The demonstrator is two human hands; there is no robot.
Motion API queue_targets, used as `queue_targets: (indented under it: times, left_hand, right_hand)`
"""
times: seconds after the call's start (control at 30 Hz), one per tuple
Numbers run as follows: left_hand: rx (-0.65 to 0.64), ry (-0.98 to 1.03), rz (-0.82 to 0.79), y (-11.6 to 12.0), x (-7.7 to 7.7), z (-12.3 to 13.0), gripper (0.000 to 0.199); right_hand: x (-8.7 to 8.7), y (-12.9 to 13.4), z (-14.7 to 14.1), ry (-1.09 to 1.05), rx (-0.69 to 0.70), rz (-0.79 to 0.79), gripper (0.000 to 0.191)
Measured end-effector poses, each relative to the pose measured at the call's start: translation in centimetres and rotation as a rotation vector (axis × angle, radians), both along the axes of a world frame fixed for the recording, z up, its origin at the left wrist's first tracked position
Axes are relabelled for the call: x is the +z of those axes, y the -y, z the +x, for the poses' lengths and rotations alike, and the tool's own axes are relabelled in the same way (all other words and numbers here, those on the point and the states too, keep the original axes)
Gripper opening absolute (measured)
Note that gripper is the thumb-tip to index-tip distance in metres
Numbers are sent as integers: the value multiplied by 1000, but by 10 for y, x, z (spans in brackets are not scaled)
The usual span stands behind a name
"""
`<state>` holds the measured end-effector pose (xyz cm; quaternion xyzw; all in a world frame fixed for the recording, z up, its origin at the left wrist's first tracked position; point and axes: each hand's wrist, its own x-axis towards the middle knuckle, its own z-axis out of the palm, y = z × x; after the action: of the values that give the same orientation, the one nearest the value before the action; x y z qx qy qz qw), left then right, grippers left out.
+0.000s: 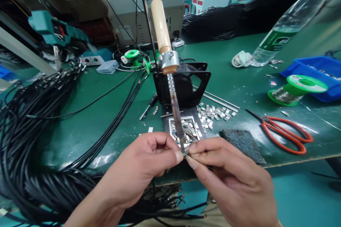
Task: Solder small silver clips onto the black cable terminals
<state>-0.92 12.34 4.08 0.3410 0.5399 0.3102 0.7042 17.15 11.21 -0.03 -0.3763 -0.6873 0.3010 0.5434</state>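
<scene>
A soldering iron (175, 106) with a wooden handle is clamped in a stand, its tip pointing down between my hands. My left hand (141, 166) is closed in a pinch just left of the tip. From the other side, my right hand (231, 175) is pinched closed, its fingertips nearly meeting those of the left. Something small and shiny shows between the fingertips at the iron's tip, too small and covered to name. Behind the fingers lies a small tray (201, 135) of metal connector pieces, with more loose connector pieces (215, 112) beside it.
Behind the iron stands a black fan (183, 85). Bundled black cables (23, 149) fill the left side. To the right are red-handled scissors (283, 131), a dark pad (242, 143), a solder spool (289, 92), a blue bin (317, 65) and a tilted plastic bottle (282, 37).
</scene>
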Motion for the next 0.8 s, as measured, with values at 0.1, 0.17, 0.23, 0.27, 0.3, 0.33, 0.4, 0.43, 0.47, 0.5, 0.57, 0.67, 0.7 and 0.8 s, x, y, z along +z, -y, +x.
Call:
queue_targets:
  times: [0.1,0.17,0.23,0.27,0.3,0.33,0.4,0.43,0.47,0.5,0.57,0.67,0.7,0.8]
  left_hand:
    - [-1,-4,0,1,0,0,24]
    - [-7,-5,4,2,0,0,24]
    - [-9,-5,6,2,0,-1,24]
    - [-8,-5,7,2,0,-1,24]
    - [-6,-5,6,2,0,-1,24]
    - [-4,-3,5,2,0,-1,24]
    - [-3,2,7,1,0,-1,24]
    - [-3,4,11,0,0,0,24]
    - [-4,5,14,0,0,0,24]
    - [-4,5,15,-1,0,0,23]
    - [0,5,15,0,0,0,23]
    - [3,5,10,1,1,0,22]
    - [-1,5,11,1,1,0,21]
    - [-19,-5,22,2,1,-1,19]
  right_hand:
    - [1,0,1,-1,6,-1,17]
    - [0,0,1,-10,9,2,17]
    - [-1,0,1,-11,7,2,17]
    - [-1,0,1,-9,5,3,18]
    - [-2,0,0,-8,2,5,18]
    - [-2,0,0,-7,0,3,17]
    - [-3,1,-1,-12,2,-3,17]
    - [-3,1,-1,-17,4,-5,17]
    - [-3,2,-1,-19,8,-9,17]
    - [-3,2,0,-24,8,-8,17]
    - [-3,2,0,-30,9,-4,17]
    - [-3,2,0,-29,10,-5,16]
    - [-2,2,0,-29,11,-8,17]
    - [-2,1,0,-23,15,-15,17]
